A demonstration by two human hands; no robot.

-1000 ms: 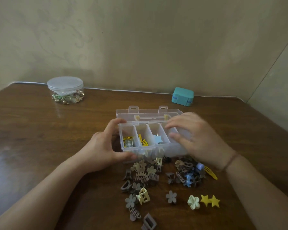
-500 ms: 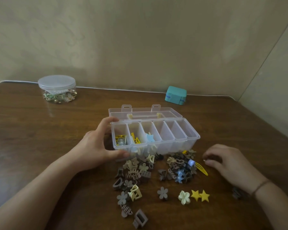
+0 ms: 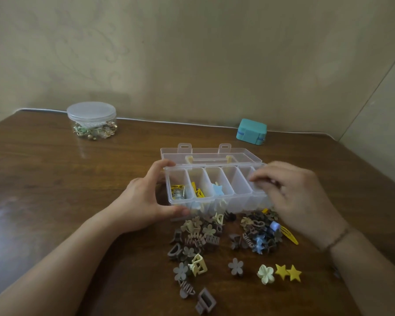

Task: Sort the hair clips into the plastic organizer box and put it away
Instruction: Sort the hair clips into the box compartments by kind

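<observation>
A single wide-angle camera on the person's head looks forward and steeply down, close over the brown worktop (image 3: 55,179), taking in both forearms from below and the wall (image 3: 192,53) beyond its far edge.

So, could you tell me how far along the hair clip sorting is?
Early. Only three compartments of the open organizer box hold clips; the fourth is empty. The left hand grips the box's end, and the right hand is over its right compartments, contents unclear. Most hair clips lie loose on the table; closing and storing remain.
</observation>
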